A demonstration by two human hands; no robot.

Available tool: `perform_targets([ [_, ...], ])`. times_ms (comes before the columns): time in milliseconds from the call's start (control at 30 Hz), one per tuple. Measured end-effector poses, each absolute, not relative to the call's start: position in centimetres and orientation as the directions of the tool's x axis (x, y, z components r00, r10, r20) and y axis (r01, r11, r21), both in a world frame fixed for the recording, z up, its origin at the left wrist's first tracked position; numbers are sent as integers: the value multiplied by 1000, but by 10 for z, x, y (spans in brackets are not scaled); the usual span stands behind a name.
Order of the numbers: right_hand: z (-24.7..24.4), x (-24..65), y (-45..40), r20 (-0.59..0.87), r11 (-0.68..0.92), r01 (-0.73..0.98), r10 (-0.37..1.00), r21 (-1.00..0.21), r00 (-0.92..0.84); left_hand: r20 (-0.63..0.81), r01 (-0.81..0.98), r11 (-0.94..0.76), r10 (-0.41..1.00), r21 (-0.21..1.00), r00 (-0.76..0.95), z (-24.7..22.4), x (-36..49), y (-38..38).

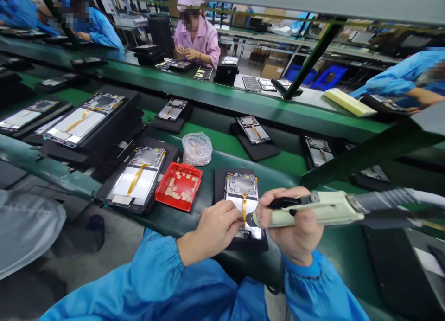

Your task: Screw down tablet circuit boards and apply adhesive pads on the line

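Observation:
An opened tablet (242,186), its circuit board, white battery and orange flex cable (244,205) exposed, lies on a black foam pad (219,182) in front of me. My right hand (295,223) is wrapped round a cream-coloured electric screwdriver (333,207) with a black lever, held nearly level. Its dark tip points left over the tablet, close to my left fingers. My left hand (219,228) rests over the tablet's left side, fingertips pinched together by the flex cable. Whatever those fingertips hold is hidden.
Left of the pad stands a red tray (179,186) with small tan pieces, beside a clear plastic bag (197,149) of small parts. Another opened tablet (137,177) lies further left. More tablets line the green conveyor (212,144) beyond. A green post (358,154) slants at right; co-workers sit across.

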State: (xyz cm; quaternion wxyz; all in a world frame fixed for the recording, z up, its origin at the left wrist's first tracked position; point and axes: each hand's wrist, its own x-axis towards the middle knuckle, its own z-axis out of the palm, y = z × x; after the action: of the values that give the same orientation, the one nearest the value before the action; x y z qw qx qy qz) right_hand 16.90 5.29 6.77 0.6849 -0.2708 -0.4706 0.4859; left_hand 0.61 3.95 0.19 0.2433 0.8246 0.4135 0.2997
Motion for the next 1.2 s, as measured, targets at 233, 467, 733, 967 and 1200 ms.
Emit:
perform_targets([
  [233, 58, 166, 29, 418, 385, -400, 909, -832, 6, 177, 577, -570, 784, 585, 595, 4, -1, 24],
  [467, 27, 165, 5, 403, 357, -316, 911, -879, -91, 94, 565, -402, 864, 720, 495, -11, -22, 18],
  [733, 6, 163, 8, 389, 357, -302, 920, -884, -52, 35, 499, -206, 943, 842, 330, -26, -28, 6],
  [967, -4, 166, 2, 391, 358, -230, 913, -905, -118, 113, 473, -282, 928, 835, 354, -33, -23, 2],
  [1200, -9, 168, -1, 385, 358, -197, 914, -913, -125, 112, 569, -350, 905, 744, 410, -32, -12, -2],
])
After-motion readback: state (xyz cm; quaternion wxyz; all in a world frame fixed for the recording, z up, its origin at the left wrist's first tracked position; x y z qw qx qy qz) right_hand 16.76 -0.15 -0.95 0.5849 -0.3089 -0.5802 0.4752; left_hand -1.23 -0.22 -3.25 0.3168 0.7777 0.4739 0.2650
